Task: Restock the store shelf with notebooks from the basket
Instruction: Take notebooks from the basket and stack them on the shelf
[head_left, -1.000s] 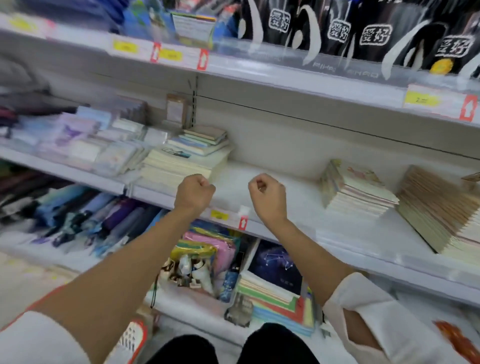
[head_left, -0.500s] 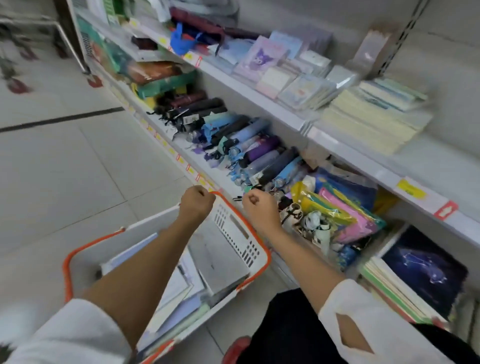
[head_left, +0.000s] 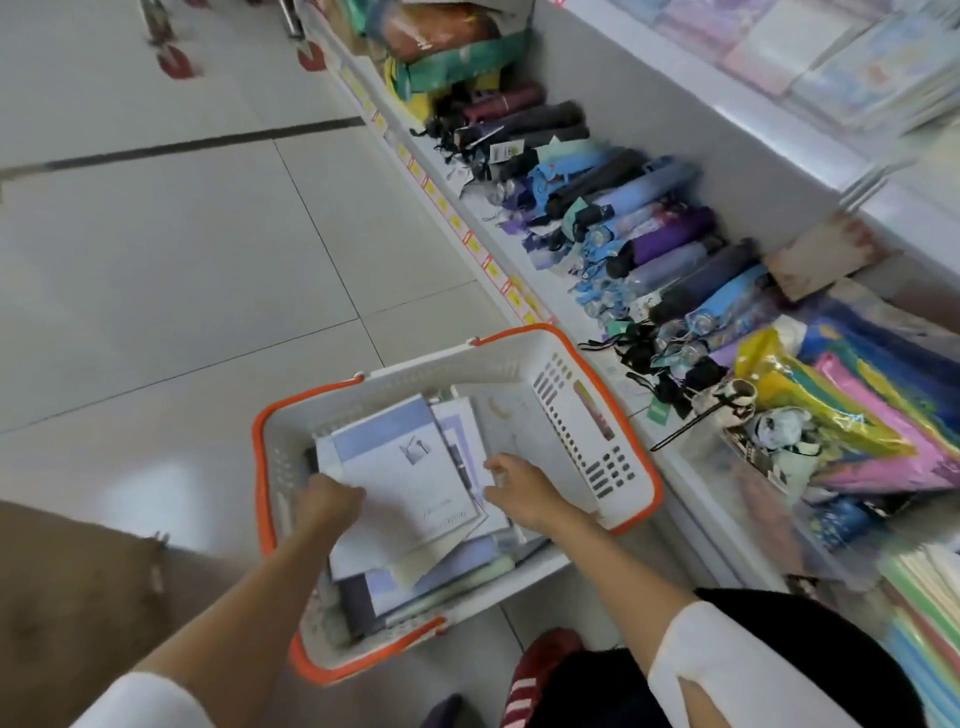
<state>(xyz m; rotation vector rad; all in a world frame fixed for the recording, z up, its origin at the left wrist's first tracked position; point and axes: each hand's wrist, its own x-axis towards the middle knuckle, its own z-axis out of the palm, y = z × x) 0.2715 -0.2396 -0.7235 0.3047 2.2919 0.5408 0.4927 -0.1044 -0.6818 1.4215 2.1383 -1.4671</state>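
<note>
While the white, orange-rimmed basket (head_left: 519, 364) sits on the tiled floor (head_left: 182, 260), both hands are down inside it, one on each side of the top notebook (head_left: 400, 478). The left hand (head_left: 330, 501) has its fingers curled around that notebook's left edge, knuckles up, with the fingertips tucked out of sight beneath the cover. The right hand (head_left: 519, 491) pinches the opposite edge, its fingers bent against the pale cover. The top notebook, white with a lilac band across its far end, lies tilted between the two hands on a loose pile of other notebooks (head_left: 415, 587), which spreads below the wrists toward the near wall of the basket. Beyond the right hand, just past the far right wall of the basket, runs the low shelf (head_left: 467, 234), where folded umbrellas (head_left: 649, 234) lie in a row. Below the right forearm, a red shoe (head_left: 540, 670) rests on the floor.
</note>
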